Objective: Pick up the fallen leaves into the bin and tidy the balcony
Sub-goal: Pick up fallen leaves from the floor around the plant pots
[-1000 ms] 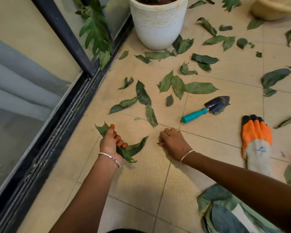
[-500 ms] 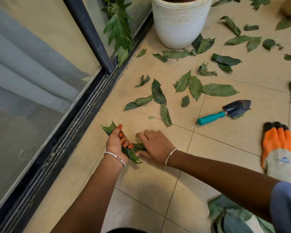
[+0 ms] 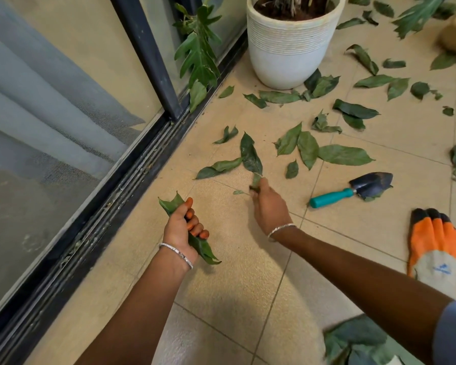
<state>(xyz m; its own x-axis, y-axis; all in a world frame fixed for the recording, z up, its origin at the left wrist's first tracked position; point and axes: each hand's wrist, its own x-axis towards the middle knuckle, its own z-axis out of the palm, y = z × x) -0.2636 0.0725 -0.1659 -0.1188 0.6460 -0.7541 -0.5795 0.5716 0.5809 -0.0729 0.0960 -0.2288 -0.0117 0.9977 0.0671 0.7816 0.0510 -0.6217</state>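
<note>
Tiled balcony floor (image 3: 234, 285), leaf-strewn. The right hand (image 3: 270, 206) pinches a small leaf (image 3: 256, 180) at its near end; the left hand (image 3: 181, 227) is curled round a leaf bundle (image 3: 170, 204). Loose leaves (image 3: 344, 154) lie just beyond the pinch. Judged light, limp and tear-prone: take each at stem or midrib.

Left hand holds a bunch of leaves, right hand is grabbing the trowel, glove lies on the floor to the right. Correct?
Not quite. The right hand is pinching a leaf, not the trowel, which lies untouched on the floor, as the head view shows. The rest holds: the left hand grips leaves, and the glove lies to the right.
</note>
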